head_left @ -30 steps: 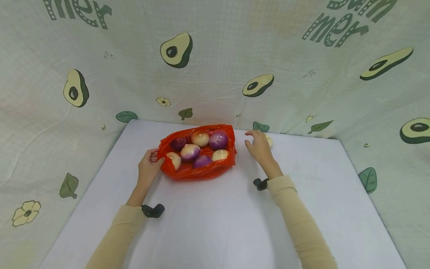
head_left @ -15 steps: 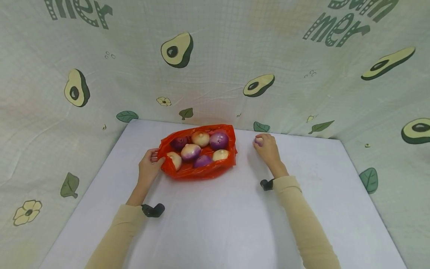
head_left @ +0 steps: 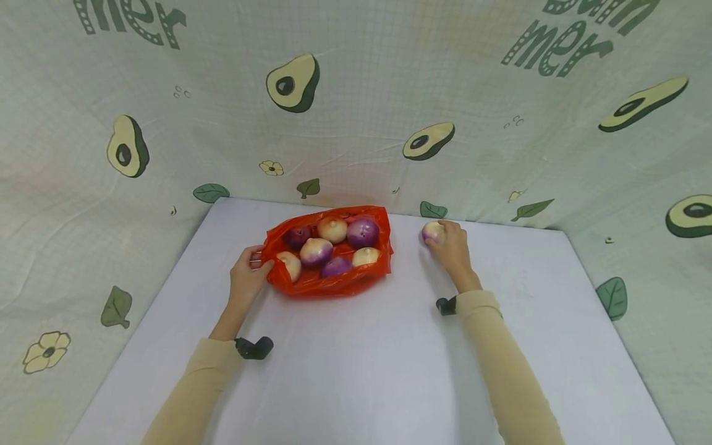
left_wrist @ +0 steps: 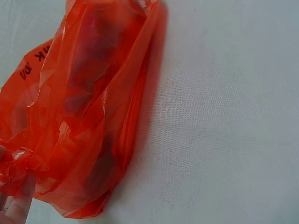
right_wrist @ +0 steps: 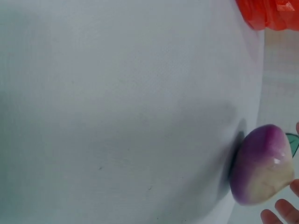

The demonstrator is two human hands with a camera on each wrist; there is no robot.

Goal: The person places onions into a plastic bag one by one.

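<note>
A red plastic bag [head_left: 322,288] lies spread open on the white table with several purple, white and tan onions [head_left: 316,252] in it. At its left end my left hand [head_left: 245,279] pinches a crumpled fold of the plastic; in the left wrist view the fingers [left_wrist: 19,204] show at the lower left. To the right of the bag, a single purple-and-white onion [right_wrist: 261,165] sits near the back edge of the table. My right hand [head_left: 453,252] curls round its right side, thumb in front and fingers behind. Only a few fingertips [right_wrist: 286,209] appear in the right wrist view.
The white table [head_left: 345,364] ends at the back against a hanging cloth [head_left: 356,123] printed with avocados and leaves. Both wrists carry a small black camera [head_left: 254,348]. The bag's right end [right_wrist: 275,14] lies up and left of the loose onion.
My right hand has come over to the loose onion, which sits slightly further left and shows its purple side. The left hand and the bag have stayed put.
</note>
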